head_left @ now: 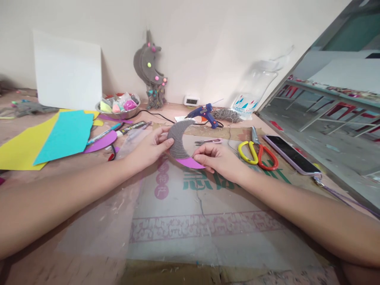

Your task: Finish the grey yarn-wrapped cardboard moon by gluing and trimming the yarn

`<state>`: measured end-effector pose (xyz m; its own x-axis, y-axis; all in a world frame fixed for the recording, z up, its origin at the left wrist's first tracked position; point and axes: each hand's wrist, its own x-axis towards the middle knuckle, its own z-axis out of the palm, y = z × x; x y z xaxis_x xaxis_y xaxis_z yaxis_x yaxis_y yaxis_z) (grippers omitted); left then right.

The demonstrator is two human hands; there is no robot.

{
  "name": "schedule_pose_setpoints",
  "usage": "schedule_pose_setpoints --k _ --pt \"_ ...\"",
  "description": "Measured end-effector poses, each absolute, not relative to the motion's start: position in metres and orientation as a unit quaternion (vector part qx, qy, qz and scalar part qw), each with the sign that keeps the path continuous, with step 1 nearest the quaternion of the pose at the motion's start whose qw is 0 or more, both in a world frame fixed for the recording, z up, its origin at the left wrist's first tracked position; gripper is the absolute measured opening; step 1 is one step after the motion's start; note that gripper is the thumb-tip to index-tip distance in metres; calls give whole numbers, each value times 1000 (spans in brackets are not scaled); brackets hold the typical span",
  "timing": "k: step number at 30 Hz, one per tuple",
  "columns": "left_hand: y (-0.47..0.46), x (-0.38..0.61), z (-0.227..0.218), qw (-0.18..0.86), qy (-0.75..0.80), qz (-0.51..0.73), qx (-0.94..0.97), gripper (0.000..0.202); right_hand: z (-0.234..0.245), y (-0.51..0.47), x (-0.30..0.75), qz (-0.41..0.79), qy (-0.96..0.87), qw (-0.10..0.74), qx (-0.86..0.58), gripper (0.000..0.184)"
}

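Observation:
My left hand (160, 141) is closed on the upper left edge of a paper crescent moon (179, 138), thumb in front and fingers behind. Grey yarn is wound closely over most of the crescent, while its lower right tip (191, 162) shows bare purple. At the border between yarn and purple, my right hand (212, 156) pinches with thumb and forefinger, apparently on the grey yarn. A loose yarn strand (201, 204) trails down below that hand over the printed plastic sheet (166, 245). What lies behind the right fingers is hidden.
Scissors (257, 152) and a phone (292, 154) lie right. Behind are small snips (208, 141), a blue glue gun (204, 113), a yarn bundle (227, 115) and a clear plastic jug (252, 91). Coloured sheets (63, 134) and a bowl (118, 114) are left; a finished-looking moon ornament (150, 65) stands against the wall.

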<state>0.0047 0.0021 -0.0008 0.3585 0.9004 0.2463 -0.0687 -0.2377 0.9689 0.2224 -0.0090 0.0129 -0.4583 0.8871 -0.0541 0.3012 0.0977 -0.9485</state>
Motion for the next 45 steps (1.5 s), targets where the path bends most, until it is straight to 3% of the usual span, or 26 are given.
schedule_pose_setpoints --k 9,18,23,27,32,37,41,45 --pt "1 6 1 528 336 449 638 46 11 -7 222 510 -674 314 -433 22" --pt "-2 7 4 537 370 508 563 26 15 -11 228 366 -713 425 -421 27" --pt "-4 7 5 529 375 504 571 28 15 -14 224 339 -745 372 -438 25" --pt "-2 5 5 486 395 484 611 29 13 -17 222 244 -791 350 -438 22" --pt "-4 4 3 307 457 445 706 28 13 -21 226 110 -857 340 -371 18" --pt "-10 7 8 349 458 417 703 26 11 -24 227 2 -912 279 -301 20" --pt "-10 8 13 381 449 428 685 22 12 -26 224 -3 -929 242 -281 22" --pt "-4 5 9 381 485 471 631 24 13 -25 223 92 -903 265 -325 25"
